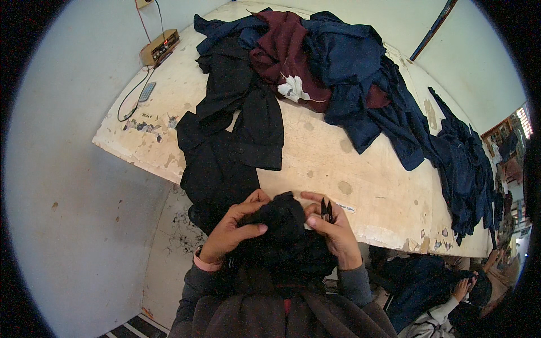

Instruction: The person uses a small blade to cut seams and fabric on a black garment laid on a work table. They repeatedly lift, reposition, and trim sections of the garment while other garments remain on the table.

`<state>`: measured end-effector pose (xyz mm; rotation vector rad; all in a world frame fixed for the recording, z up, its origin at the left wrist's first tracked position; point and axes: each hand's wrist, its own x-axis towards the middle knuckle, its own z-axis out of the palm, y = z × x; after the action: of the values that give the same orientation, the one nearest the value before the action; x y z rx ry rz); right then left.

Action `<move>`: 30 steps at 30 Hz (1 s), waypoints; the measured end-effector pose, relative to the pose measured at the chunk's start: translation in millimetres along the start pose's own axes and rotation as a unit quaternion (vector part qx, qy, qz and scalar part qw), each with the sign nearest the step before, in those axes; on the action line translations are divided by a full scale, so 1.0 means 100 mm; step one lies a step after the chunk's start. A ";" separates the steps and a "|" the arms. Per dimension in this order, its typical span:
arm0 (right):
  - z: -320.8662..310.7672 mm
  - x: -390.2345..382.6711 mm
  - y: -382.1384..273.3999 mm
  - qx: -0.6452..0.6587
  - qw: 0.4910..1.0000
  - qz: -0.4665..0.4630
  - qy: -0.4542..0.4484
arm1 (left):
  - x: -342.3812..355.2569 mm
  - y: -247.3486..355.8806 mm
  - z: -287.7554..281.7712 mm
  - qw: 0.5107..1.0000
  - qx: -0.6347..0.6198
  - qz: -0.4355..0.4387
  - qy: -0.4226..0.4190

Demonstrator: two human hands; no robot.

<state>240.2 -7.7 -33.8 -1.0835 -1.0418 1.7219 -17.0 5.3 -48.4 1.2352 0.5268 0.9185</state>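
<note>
A black garment (282, 225) is gathered up in front of my chest, at the table's near edge. My left hand (232, 226) grips its left side, the thumb lying over the cloth. At its right side is my right hand (333, 228), closed around small black thread snips (327, 209) whose blades point up, away from me. The thumb and fingers of that hand also touch the cloth. A bit of white shows beside my right thumb, too small to name. More black trousers (217, 152) lie on the table ahead of my left hand and hang over its edge.
Along the far side of the worn table (315, 152) lie a maroon garment (282, 39) with a white piece (293, 88) and navy garments (349, 53). A radio-like box (160, 48) with cables and a grey remote (147, 92) are at far left. Another person's hands (463, 287) show at lower right.
</note>
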 end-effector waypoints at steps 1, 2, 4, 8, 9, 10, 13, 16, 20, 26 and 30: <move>-0.02 0.04 0.10 0.015 0.999 0.028 -0.009 | -0.02 0.25 0.21 0.987 -0.093 -0.077 0.102; -0.02 0.06 0.15 0.030 0.998 0.056 -0.017 | -0.05 0.20 0.18 0.982 -0.129 -0.089 0.104; 0.17 0.10 0.17 0.009 1.000 -0.007 0.004 | -0.14 0.07 0.06 0.968 -0.199 -0.109 0.110; 0.19 0.12 0.09 0.014 0.999 0.029 -0.043 | -0.24 -0.04 0.06 0.941 -0.324 -0.037 0.084; 0.18 0.13 0.06 0.017 0.995 0.058 -0.076 | -0.32 -0.17 0.00 0.923 -0.376 -0.009 0.078; 0.18 0.12 0.08 0.039 0.992 0.074 -0.092 | -0.37 -0.30 -0.05 0.900 -0.429 0.023 0.068; 0.16 0.09 0.18 0.072 0.989 0.072 -0.103 | -0.23 -0.48 -0.06 0.822 -0.547 0.105 0.119; 0.36 0.09 0.29 0.057 0.995 0.025 -0.084 | -0.20 -0.53 -0.04 0.793 -0.579 0.122 0.144; 0.55 0.07 0.35 0.112 0.991 0.030 -0.073 | -0.21 -0.44 0.12 0.887 -0.422 0.117 0.148; 0.59 0.06 0.36 0.150 0.986 -0.016 0.068 | -0.23 0.01 0.36 0.971 -0.175 0.061 0.149; 0.57 0.06 0.44 0.103 0.974 -0.092 0.177 | -0.19 0.07 0.25 0.966 -0.130 0.054 0.219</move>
<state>176.3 -27.9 -59.8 -1.0749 -0.6989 1.3901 -10.2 -24.4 -37.5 0.8286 0.6655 1.3217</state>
